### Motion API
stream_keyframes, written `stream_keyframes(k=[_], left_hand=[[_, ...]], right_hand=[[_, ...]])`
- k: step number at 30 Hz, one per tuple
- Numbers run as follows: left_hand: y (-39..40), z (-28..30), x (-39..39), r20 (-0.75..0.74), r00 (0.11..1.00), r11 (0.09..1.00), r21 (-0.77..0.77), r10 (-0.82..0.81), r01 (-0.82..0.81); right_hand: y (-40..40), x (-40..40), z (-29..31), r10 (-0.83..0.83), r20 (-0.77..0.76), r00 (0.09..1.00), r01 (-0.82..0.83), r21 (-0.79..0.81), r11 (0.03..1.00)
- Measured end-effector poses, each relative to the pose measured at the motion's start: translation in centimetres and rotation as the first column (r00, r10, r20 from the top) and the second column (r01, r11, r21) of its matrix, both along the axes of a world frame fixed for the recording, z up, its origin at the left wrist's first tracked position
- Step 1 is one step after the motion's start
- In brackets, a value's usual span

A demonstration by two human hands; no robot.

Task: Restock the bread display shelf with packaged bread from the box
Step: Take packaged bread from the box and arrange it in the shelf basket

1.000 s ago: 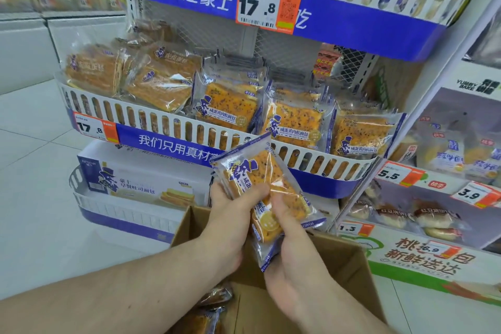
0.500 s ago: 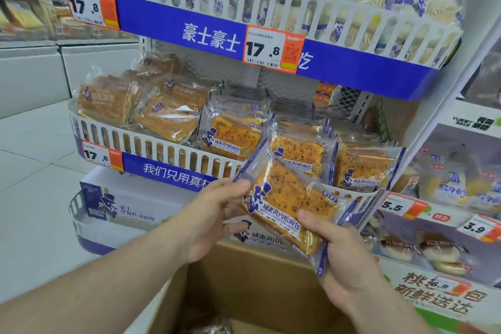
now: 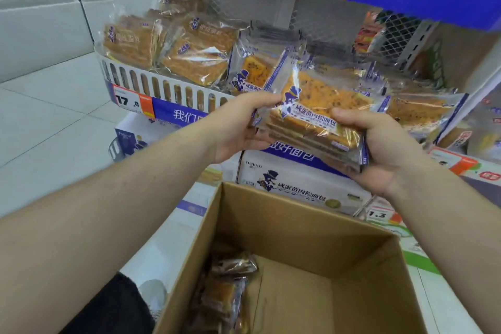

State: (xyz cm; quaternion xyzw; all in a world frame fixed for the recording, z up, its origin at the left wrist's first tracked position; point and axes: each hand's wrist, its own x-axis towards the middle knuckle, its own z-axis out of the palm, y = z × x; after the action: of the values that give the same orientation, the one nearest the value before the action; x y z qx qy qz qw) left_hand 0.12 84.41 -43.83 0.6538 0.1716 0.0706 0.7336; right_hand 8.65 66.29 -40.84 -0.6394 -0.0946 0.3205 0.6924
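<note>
Both hands [image 3: 235,127] have raised the bread pack [image 3: 317,114] shelfward.

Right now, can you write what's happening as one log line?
left hand holds pack | right hand holds pack | pack before shelf | box below, some packs inside

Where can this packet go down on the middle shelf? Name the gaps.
Both hands, left hand and right hand, hold the bread packet. The shelf basket is crowded along its front; the only open room shows behind the front row, by the mesh back panel. The cardboard box has bare floor at right.
</note>
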Motion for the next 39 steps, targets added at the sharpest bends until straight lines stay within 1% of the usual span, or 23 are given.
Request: stream_keyframes(k=[4,6,8,11,13,15,17,19,23,26,29,32,33,36,39], left_hand=[[0.8,0.3,0.5,-0.042,0.999,1.000,-0.011,0.026,-0.026],[1.6,1.2,0.9,-0.076,0.996,0.998,0.047,0.041,-0.038],[2.5,2.9,1.7,-0.122,0.991,0.989,0.140,0.062,-0.044],[4.1,6.1,3.2,-0.175,0.984,0.969,0.248,0.028,0.016],[5.4,7.9,4.3,-0.174,0.984,0.961,0.276,0.029,0.021],[6.8,9.1,5.4,-0.127,0.990,0.956,0.294,0.058,-0.019],[7.7,9.6,6.2,-0.069,0.993,0.947,0.314,0.094,-0.068],[8.6,9.6,7.0,-0.031,0.993,0.936,0.337,0.116,-0.099],[9.8,9.8,8.0,-0.006,0.993,0.913,0.393,0.120,-0.108],[10.3,10.2,8.6,0.012,0.990,0.871,0.475,0.140,-0.129],[11.0,10.2,9.2,0.056,0.992,0.856,0.502,0.115,-0.128],[11.6,10.0,10.2,0.112,0.982,0.852,0.490,0.150,-0.185],[11.8,9.8,10.6,0.124,0.979,0.846,0.492,0.163,-0.204],[12.2,9.4,11.7,0.160,0.971,0.822,0.519,0.178,-0.236],[12.4,9.4,12.5,0.148,0.967,0.811,0.527,0.208,-0.255]], right_hand=[[1.0,0.3,-0.2,0.002,-0.047,0.999,-0.003,-0.012,1.000],[1.4,0.7,0.6,0.020,-0.051,0.998,-0.020,0.004,1.000],[1.9,1.3,1.9,0.041,-0.054,0.998,-0.041,0.009,0.999],[3.0,2.8,4.2,0.055,-0.080,0.995,-0.054,0.017,0.998],[4.0,3.9,5.7,0.061,-0.089,0.994,-0.059,0.030,0.998],[5.2,5.0,6.7,0.067,-0.068,0.995,-0.065,0.026,0.998],[6.3,6.1,7.2,0.085,-0.031,0.996,-0.085,0.011,0.996],[7.3,6.9,7.6,0.118,0.022,0.993,-0.117,-0.041,0.992],[8.7,8.8,8.2,0.164,0.135,0.977,-0.143,-0.155,0.977],[9.5,9.8,8.5,0.184,0.197,0.963,-0.152,-0.168,0.974],[10.3,10.8,8.3,0.153,0.330,0.932,-0.103,-0.163,0.981],[11.2,12.2,7.6,0.095,0.526,0.845,0.021,-0.212,0.977],[11.6,12.8,7.4,0.085,0.564,0.822,0.052,-0.222,0.974],[12.5,13.3,7.1,0.075,0.606,0.792,0.094,-0.243,0.965],[13.5,14.2,6.9,0.105,0.610,0.785,0.081,-0.269,0.960]])
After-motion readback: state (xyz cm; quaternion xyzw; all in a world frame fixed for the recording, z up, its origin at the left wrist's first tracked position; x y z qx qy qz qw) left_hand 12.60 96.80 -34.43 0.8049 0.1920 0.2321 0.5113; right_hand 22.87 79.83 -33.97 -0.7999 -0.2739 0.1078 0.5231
